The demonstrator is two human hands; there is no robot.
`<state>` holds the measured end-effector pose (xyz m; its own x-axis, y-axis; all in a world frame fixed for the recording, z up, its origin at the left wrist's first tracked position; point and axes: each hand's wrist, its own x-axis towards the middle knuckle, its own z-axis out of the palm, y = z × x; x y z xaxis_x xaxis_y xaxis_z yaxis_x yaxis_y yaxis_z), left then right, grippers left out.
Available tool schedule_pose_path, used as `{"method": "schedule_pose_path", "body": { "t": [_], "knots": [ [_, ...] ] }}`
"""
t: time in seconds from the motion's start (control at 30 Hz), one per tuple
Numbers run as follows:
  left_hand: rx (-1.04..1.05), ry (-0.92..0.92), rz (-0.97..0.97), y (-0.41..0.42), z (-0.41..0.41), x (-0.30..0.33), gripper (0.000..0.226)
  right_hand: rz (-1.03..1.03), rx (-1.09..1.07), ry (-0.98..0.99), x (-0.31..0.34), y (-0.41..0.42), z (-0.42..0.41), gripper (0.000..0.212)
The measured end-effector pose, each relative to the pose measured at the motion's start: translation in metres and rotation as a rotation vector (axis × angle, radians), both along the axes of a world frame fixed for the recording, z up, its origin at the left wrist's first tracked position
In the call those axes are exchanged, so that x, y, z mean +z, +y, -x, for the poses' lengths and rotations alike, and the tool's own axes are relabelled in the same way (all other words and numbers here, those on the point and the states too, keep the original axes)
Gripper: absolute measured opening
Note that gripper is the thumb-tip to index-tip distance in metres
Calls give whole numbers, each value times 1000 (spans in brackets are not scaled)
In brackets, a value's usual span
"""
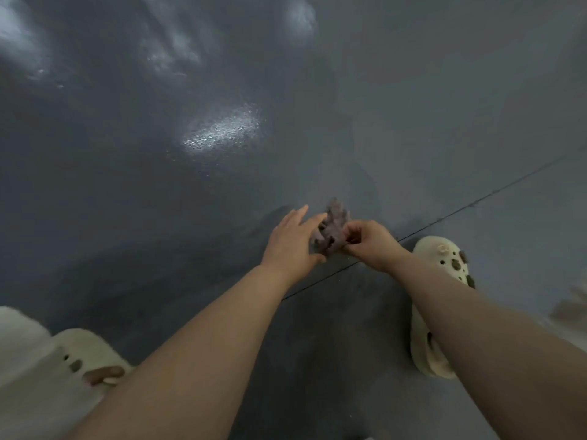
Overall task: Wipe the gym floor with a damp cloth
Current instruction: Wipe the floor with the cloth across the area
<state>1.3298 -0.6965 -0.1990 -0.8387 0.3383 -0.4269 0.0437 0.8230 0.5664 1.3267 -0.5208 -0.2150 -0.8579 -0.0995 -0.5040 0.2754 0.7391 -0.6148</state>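
A crumpled greyish-purple cloth (pixel 331 227) is bunched up between my two hands above the dark grey gym floor (pixel 190 185). My right hand (pixel 368 244) pinches the cloth's right side with curled fingers. My left hand (pixel 293 239) is at the cloth's left side with straight fingers reaching over it, fingertips touching the cloth. Both forearms stretch forward from the bottom of the view. The left half of the floor looks darker and shiny, with wet glints.
My cream clog shoes stand on the floor: one (pixel 441 300) at the right, partly behind my right forearm, one (pixel 79 360) at the bottom left. A thin dark seam (pixel 476 201) runs diagonally across the floor. Light reflections (pixel 222 128) shine ahead.
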Motion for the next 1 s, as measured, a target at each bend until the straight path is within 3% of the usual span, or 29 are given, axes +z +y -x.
{"method": "schedule_pose_path", "body": {
  "t": [0.13,0.23,0.33,0.57,0.7,0.77,0.87,1.0],
  "knots": [
    [23,94,-96,-4,-6,22,18,73,86,20,31,-17,-4,38],
    [58,87,-187,-11,-13,42,12,42,143,0,48,-21,-7,23],
    [96,104,-213,-20,-21,63,4,-135,247,-65,58,-19,-14,35],
    [216,69,-319,-39,-43,97,31,-216,187,-114,51,-38,-53,21],
    [325,102,-276,-61,-53,101,25,-83,-28,-142,39,-40,-77,12],
    [396,118,-244,-72,-59,96,18,-33,-93,-136,38,-40,-85,23],
    [464,120,-215,-79,-69,86,25,5,-180,-142,38,-45,-91,33],
    [473,116,-180,-71,-84,79,21,220,-454,-264,45,-58,-96,22]
  ]
}}
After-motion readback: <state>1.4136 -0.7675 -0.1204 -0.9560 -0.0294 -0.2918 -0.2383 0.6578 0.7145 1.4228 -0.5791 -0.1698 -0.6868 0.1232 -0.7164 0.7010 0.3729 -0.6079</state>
